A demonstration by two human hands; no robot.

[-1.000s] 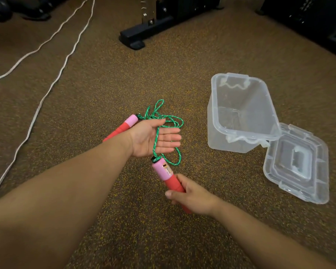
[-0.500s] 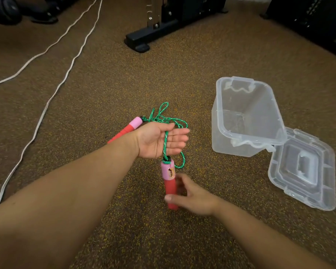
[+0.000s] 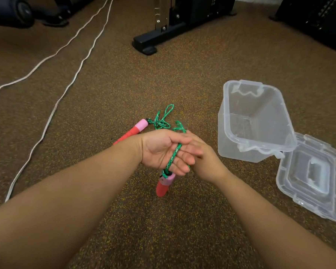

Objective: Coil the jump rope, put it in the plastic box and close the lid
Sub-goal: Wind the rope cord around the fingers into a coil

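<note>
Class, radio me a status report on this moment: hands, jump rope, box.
Left hand open, green rope draped across its palm, one handle dangling below. Right hand tucked behind the left; grip unclear. Box open and empty, lid beside it. Nothing blocking.

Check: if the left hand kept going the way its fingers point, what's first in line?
Likely the right hand, directly behind the left hand's fingertips; touching or apart, unclear. Beyond lies the clear plastic box.
</note>
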